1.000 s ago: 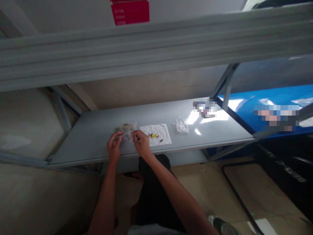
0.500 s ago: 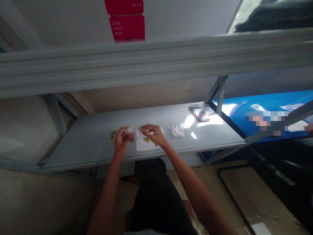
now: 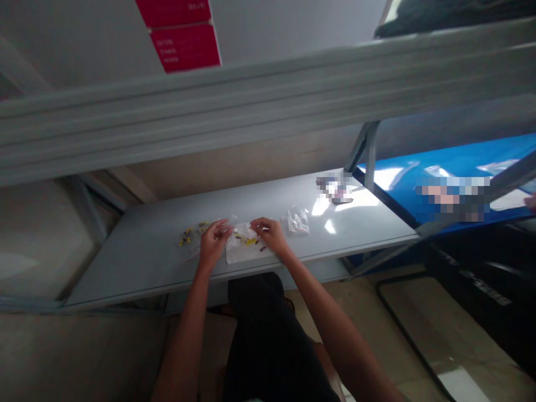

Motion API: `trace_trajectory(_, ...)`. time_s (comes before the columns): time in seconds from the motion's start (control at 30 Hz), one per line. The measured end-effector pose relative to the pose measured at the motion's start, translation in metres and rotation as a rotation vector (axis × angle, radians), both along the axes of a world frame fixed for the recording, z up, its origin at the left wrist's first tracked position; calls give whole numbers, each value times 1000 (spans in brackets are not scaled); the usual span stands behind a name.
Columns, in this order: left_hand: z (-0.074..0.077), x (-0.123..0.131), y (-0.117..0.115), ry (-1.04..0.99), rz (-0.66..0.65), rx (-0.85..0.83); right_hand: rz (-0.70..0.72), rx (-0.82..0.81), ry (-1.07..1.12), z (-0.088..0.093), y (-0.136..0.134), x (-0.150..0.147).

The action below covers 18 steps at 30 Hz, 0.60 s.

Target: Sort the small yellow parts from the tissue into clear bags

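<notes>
My left hand has its fingers pinched at the left side of a small clear plastic bag. Opposite it, my right hand grips the bag's right side with thumb and fingers. Under the bag lies a white sheet, with small yellow pieces and a few dark pieces on or just above it. More small yellow-and-dark pieces are scattered left of my left hand, near another clear bag. Whether any piece is inside the held bag is too small to tell.
Clear plastic bags lie right of my right hand on the grey shelf. A blurred-out object sits farther right. Above runs a thick shelf beam bearing a red-and-white box. A blue surface stands beyond the metal post.
The view has tilted and shifted slightly. My left hand has turned and lowered the clear bag toward the white sheet. Dark pieces and a bag at the left now show.
</notes>
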<state>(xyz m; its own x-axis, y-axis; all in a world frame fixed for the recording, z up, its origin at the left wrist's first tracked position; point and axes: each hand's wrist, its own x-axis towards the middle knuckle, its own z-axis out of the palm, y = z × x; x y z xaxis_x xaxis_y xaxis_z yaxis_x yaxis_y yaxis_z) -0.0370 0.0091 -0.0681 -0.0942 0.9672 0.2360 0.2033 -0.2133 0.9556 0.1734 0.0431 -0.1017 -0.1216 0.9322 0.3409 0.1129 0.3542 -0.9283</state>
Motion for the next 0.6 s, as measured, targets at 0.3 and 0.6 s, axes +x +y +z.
trace_trajectory(0.3,4,0,2,-67,72,43,19,63,-153,2,-3,2)
trace_trajectory(0.6,-15,14,-20,129,165,43,-69,18,-68,-3,1,0)
